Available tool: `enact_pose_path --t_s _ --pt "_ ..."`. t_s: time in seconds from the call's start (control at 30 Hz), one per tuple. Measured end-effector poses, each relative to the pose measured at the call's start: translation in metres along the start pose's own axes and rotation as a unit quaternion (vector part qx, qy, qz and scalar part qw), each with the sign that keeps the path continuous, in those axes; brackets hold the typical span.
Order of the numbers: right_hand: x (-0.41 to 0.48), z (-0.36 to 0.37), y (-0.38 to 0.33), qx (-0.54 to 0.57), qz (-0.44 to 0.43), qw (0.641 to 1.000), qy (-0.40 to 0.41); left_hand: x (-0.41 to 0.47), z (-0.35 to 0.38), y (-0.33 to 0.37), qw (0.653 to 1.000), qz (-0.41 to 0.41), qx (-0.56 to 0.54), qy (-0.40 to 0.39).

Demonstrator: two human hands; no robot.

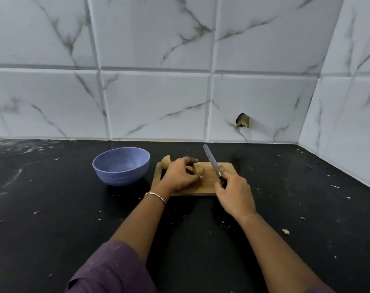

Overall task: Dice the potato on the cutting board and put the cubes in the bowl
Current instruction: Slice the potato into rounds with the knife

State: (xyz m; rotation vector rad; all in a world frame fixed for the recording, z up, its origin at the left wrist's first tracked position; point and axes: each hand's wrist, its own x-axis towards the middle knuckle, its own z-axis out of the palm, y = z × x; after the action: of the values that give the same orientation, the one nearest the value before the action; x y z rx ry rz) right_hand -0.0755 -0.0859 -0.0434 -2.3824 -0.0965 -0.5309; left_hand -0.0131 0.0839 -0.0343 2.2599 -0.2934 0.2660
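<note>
Early dicing: the left hand [180, 176] pinches 1 potato half [200, 170] at the cutting board's [207, 188] centre, the other half [165, 161] at its far-left corner, while the right hand [232, 197] grips the knife [211, 159] raised alongside; next, probably, slices clear of the holding hand, then cubes into the bowl [120, 166].

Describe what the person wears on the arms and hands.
A purple sleeve, dotted with pale specks, ends near the left elbow. A thin silver-coloured bracelet circles the left wrist. The left hand and right hand are bare: no gloves, no rings visible. The right forearm is uncovered.
</note>
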Motion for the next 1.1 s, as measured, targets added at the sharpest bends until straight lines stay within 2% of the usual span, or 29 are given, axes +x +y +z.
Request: enact_pose_path --t_s 0.37,0.8,1.1 --pt "-0.026 0.009 -0.013 -0.005 -0.056 0.998 0.019 -0.009 0.013 -0.004 0.999 -0.023 -0.016 0.030" --pt "-0.026 0.012 -0.014 -0.058 -0.064 0.996 0.011 -0.005 0.014 -0.005 0.999 -0.037 -0.013 0.029" --pt "-0.031 0.004 -0.017 -0.045 -0.067 0.996 0.026 -0.004 0.013 -0.003 0.999 -0.045 0.008 0.026"
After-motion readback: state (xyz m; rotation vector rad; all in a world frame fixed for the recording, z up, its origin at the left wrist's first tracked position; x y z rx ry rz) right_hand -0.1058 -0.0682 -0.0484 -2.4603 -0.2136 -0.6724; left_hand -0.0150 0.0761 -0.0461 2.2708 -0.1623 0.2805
